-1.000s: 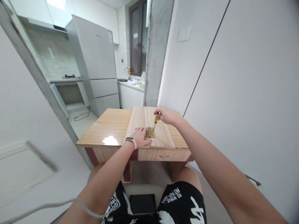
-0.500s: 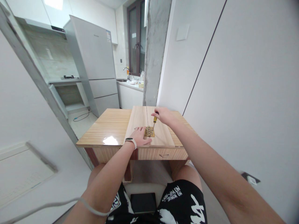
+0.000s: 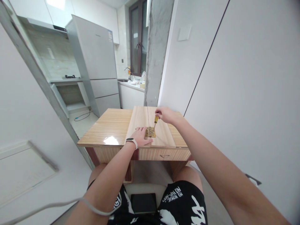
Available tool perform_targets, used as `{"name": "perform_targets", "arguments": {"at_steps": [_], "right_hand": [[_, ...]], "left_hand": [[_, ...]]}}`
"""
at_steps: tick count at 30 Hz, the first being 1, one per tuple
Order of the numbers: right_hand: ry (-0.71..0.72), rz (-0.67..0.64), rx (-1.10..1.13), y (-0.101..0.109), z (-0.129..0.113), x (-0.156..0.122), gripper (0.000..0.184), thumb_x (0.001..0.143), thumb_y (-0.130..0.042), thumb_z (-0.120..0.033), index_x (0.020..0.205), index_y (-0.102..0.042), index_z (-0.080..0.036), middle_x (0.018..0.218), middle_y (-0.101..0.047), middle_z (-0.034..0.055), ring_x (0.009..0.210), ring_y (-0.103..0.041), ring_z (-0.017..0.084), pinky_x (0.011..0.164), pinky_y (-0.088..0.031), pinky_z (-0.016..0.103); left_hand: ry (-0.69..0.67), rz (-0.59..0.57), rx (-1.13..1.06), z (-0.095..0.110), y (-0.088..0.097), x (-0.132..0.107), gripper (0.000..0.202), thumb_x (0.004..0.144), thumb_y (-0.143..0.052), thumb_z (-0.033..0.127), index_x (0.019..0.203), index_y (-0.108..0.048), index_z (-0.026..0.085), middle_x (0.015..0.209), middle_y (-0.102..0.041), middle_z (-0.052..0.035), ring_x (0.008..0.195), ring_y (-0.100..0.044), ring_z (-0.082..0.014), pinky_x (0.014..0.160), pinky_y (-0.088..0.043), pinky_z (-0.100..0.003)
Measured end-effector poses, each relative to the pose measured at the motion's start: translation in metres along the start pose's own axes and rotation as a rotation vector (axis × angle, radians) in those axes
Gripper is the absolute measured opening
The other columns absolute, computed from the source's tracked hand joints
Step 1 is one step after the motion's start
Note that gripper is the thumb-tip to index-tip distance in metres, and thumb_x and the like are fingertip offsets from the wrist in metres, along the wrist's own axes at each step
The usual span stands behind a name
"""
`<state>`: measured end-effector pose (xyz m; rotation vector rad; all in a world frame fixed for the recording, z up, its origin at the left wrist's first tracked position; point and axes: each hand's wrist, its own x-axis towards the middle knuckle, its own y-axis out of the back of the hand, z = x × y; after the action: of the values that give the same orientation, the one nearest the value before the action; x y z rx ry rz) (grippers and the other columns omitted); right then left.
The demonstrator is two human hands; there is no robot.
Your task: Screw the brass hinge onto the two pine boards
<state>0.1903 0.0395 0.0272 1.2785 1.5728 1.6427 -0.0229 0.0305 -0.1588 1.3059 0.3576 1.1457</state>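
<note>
My right hand (image 3: 165,114) grips the yellow handle of a screwdriver (image 3: 156,119) from above. Its shaft slants down to the right leaf of a brass hinge (image 3: 150,132), and the tip is over a screw hole there. The hinge lies across the seam between two pale wooden boards (image 3: 161,137), set side by side on the table. Flat on the boards, my left hand (image 3: 140,137) presses beside the hinge's left leaf, fingers stretched and thumb spread toward the near edge.
Under the boards stands a glossy wood-grain table (image 3: 112,125) with a drawer (image 3: 164,154) at the front. A grey cable (image 3: 58,204) crosses near my left forearm. White panels rise close on the right; a fridge (image 3: 96,59) stands beyond the table.
The view has shifted slightly. My right hand has turned a little round the screwdriver handle, while the left hand, hinge and boards stay in place.
</note>
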Motion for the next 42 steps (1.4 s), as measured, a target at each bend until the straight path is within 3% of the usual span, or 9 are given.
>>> {"name": "perform_targets", "arguments": {"at_steps": [5, 11, 15, 19, 26, 32, 38, 42], "right_hand": [[-0.05, 0.036, -0.125, 0.0, -0.006, -0.003, 0.03, 0.101, -0.059, -0.044, 0.098, -0.074, -0.019, 0.099, -0.077, 0.0099, 0.088, -0.068, 0.02, 0.075, -0.043, 0.027], [-0.162, 0.1, -0.25, -0.004, -0.013, -0.008, 0.042, 0.104, -0.048, -0.052, 0.102, -0.075, -0.019, 0.102, -0.076, 0.0149, 0.093, -0.069, 0.025, 0.078, -0.046, 0.031], [-0.105, 0.128, -0.218, -0.007, -0.011, -0.006, 0.033, 0.103, -0.053, -0.04, 0.095, -0.077, -0.019, 0.102, -0.075, 0.0142, 0.096, -0.067, 0.023, 0.085, -0.046, 0.03], [-0.021, 0.163, -0.064, -0.008, -0.008, -0.007, 0.017, 0.098, -0.06, -0.026, 0.103, -0.075, -0.02, 0.106, -0.075, 0.0087, 0.098, -0.066, 0.019, 0.088, -0.045, 0.027], [-0.008, 0.08, 0.045, -0.002, -0.001, -0.007, 0.025, 0.094, -0.058, -0.009, 0.109, -0.075, -0.019, 0.105, -0.078, 0.0061, 0.092, -0.068, 0.017, 0.083, -0.046, 0.024], [-0.035, 0.05, -0.094, -0.002, 0.002, -0.005, 0.017, 0.099, -0.061, -0.025, 0.104, -0.076, -0.019, 0.106, -0.077, 0.0097, 0.096, -0.069, 0.02, 0.085, -0.045, 0.027], [-0.094, 0.09, -0.243, -0.001, -0.009, -0.012, 0.038, 0.104, -0.05, -0.046, 0.104, -0.074, -0.017, 0.107, -0.076, 0.0162, 0.097, -0.069, 0.025, 0.082, -0.046, 0.031], [-0.133, 0.131, -0.256, -0.004, -0.012, -0.013, 0.04, 0.104, -0.049, -0.048, 0.103, -0.074, -0.017, 0.106, -0.075, 0.0168, 0.097, -0.069, 0.026, 0.081, -0.046, 0.032]], "left_hand": [[-0.005, -0.003, 0.012, 0.001, 0.0, 0.0, 0.089, 0.08, -0.061, 0.078, 0.145, -0.045, 0.017, 0.139, -0.057, -0.0177, 0.131, -0.049, -0.0375, 0.113, -0.035, -0.051], [-0.01, -0.009, 0.022, 0.002, 0.001, 0.001, 0.09, 0.081, -0.06, 0.077, 0.145, -0.045, 0.016, 0.14, -0.056, -0.0183, 0.131, -0.049, -0.0377, 0.114, -0.035, -0.051], [-0.009, -0.002, 0.015, 0.003, 0.002, 0.001, 0.088, 0.081, -0.06, 0.077, 0.144, -0.046, 0.017, 0.139, -0.057, -0.0179, 0.13, -0.05, -0.038, 0.113, -0.035, -0.052], [-0.007, -0.001, 0.012, 0.004, 0.003, 0.001, 0.088, 0.08, -0.061, 0.078, 0.143, -0.047, 0.018, 0.139, -0.057, -0.0178, 0.13, -0.05, -0.0383, 0.113, -0.036, -0.052], [-0.017, 0.006, 0.018, 0.003, 0.002, 0.0, 0.087, 0.08, -0.062, 0.077, 0.142, -0.048, 0.016, 0.137, -0.058, -0.0183, 0.129, -0.05, -0.0384, 0.113, -0.035, -0.051], [0.003, 0.0, -0.003, 0.003, 0.003, 0.0, 0.086, 0.08, -0.063, 0.076, 0.143, -0.048, 0.019, 0.138, -0.058, -0.0166, 0.13, -0.05, -0.0378, 0.114, -0.033, -0.051], [-0.017, 0.012, 0.011, 0.003, 0.002, 0.0, 0.089, 0.08, -0.062, 0.077, 0.143, -0.048, 0.015, 0.138, -0.058, -0.0187, 0.129, -0.05, -0.038, 0.114, -0.035, -0.05], [-0.026, 0.012, 0.012, 0.003, 0.003, 0.001, 0.089, 0.081, -0.062, 0.077, 0.143, -0.048, 0.015, 0.139, -0.058, -0.0185, 0.13, -0.05, -0.0378, 0.115, -0.035, -0.05]]}}
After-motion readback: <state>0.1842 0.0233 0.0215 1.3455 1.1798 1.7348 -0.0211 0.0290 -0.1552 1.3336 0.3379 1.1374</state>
